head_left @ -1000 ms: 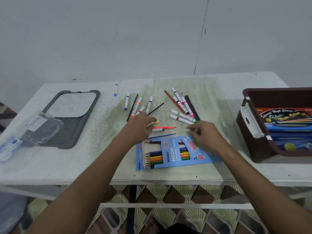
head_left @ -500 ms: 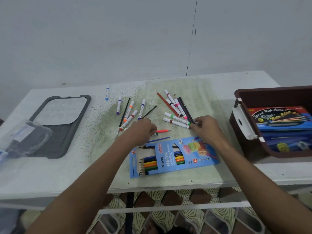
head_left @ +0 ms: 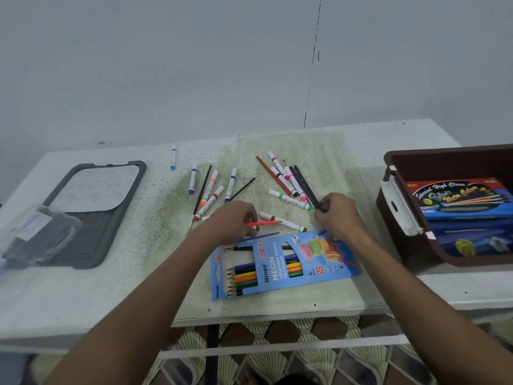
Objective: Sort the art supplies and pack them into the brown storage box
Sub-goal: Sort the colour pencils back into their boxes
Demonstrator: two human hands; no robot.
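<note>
Two hands over tabletop centre: left hand pinches neon-pink pencil; right hand grips dark pencils. Pencil pack near front edge. Brown storage box at right edge.

Both hands curled (arms outstretched)

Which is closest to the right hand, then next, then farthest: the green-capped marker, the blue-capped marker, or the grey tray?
1. Green-capped marker, just left of the right hand.
2. Blue-capped marker, far back, left of centre.
3. Grey tray, at the table's left end.
</note>
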